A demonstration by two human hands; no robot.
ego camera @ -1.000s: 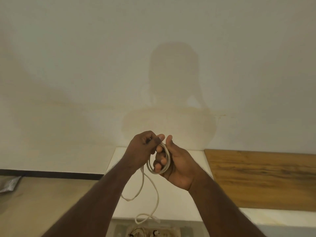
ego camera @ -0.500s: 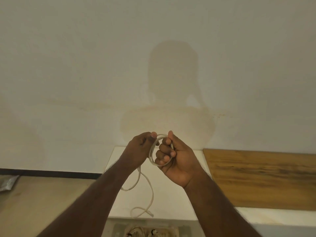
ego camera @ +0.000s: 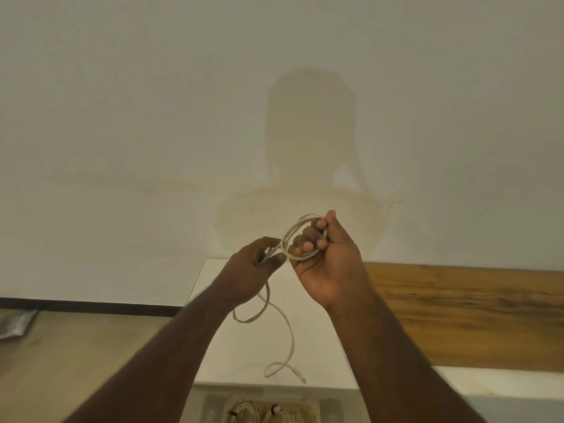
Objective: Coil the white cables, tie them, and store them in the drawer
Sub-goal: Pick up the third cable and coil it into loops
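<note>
Hands meet in front of a pale wall [ego camera: 152, 102], both busy with 1 white cable [ego camera: 288, 328]. On the right hand [ego camera: 328, 261], palm turned toward the camera, the grip is closed: the fingers [ego camera: 306, 246] curl in over a small coil of the cable, whose loops rise clear of the fingertips toward the wall and come back down under them. Just to the left of that coil, the left hand [ego camera: 248, 270] shows its back to the camera and pinches the running strand between thumb and forefinger, so its grip is nearly closed on the cable too; the other fingers are hidden behind the hand. From below the left hand the loose length drops away, swings out in 1 slack bend, crosses itself and hangs down in front of a white tabletop [ego camera: 317, 346], ending in a small curl with the connector tip at the bottom; whether that end touches the surface cannot be told. At the lower edge of the view, directly under the hanging end, an open drawer [ego camera: 213, 410] holds bundled white cables [ego camera: 244, 412], at least 2 of them bound with dark ties. A wooden panel [ego camera: 473, 312] lies to the right of the white tabletop, against the wall. On the left a light wood floor [ego camera: 76, 355] runs to a dark baseboard [ego camera: 91, 307], and a grey packet [ego camera: 15, 325] lies at the far left edge.
</note>
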